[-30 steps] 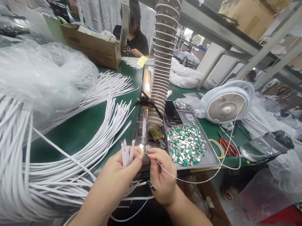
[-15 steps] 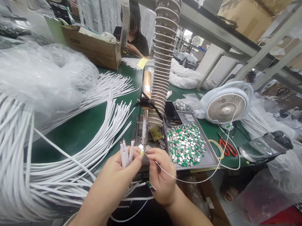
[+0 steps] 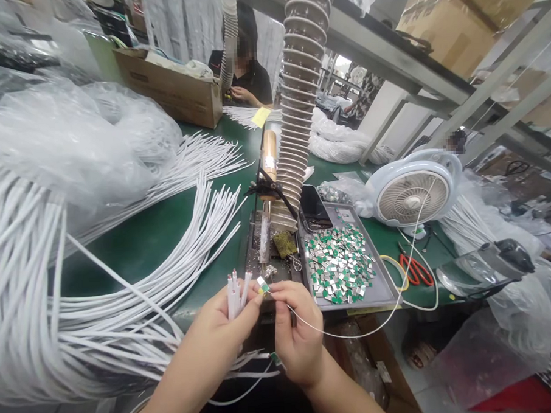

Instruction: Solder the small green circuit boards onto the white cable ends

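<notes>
**Both hands closed at the bench, small board between them**

Left hand: fingers clenched around a bunch of white cable ends, tips pointing up, with red-and-white tips visible. The cables trail down and left into a big white cable bundle lying on the green tabletop.

Right hand: fingers pinched on a thin white wire, which loops right toward the fan. A tiny green-and-silver board sits just above the left thumb, touching or nearly touching the right fingertips. Hard to say from this angle which hand actually has it. A second small board is under the right hand, among loose wires.

Just beyond the hands: a soldering iron in a black clamp, tilted tip-down over a metal stand, with a brownish sponge beside it. To the right is a grey tray heaped with the same boards, a phone at its far end. Red scissors lie past the tray.

Ribbed duct rises behind the iron. Farther back, a co-worker sits at the far end of the tabletop — hands together, near a cardboard box.
</notes>
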`<state>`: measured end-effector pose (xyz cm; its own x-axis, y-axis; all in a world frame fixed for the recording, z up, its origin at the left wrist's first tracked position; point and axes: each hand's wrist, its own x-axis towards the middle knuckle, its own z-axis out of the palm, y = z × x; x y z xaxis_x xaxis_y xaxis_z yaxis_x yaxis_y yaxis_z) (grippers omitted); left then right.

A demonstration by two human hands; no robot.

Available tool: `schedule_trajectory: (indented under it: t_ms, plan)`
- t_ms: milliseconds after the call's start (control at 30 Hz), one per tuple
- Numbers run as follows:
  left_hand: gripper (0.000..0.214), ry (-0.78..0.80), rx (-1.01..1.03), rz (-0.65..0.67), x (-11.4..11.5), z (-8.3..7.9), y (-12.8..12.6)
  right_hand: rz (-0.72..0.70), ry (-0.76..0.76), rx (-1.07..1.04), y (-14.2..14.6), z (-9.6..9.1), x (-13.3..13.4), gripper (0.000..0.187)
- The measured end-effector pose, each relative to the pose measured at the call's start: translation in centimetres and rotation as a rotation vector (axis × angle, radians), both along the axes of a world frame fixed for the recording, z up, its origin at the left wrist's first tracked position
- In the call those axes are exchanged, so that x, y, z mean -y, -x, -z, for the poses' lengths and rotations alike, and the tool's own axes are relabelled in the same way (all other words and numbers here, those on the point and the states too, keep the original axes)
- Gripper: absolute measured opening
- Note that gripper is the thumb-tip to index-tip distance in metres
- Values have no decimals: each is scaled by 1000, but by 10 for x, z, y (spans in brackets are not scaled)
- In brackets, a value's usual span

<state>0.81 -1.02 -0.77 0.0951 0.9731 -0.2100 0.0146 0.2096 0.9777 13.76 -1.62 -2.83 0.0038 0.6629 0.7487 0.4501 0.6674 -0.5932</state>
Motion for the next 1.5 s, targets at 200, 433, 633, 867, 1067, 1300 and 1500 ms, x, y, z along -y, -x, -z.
schedule_trajectory:
  t_ms: [200,433,633,867,1067,1300,1500]
  plan:
    - [21,-96,-2,194,13,6,0,-41,87,2,-2,2,10,25]
    - [36,-104,-120,131,24,3,9,-99,144,18,-17,-1,28,27]
    - [32,-65,-9,180,20,14,15,-21,176,107,-38,-7,37,28]
    - [26,49,390,84,19,19,9,247,224,120,-61,-13,13,22]
    - [25,81,430,-27,16,7,3,339,418,486,-81,-29,-27,21]
    - [29,74,329,-37,18,9,-1,324,509,665,-78,-27,-54,18]
    - [34,-25,137,38,15,14,4,334,521,678,-75,-22,-56,20]
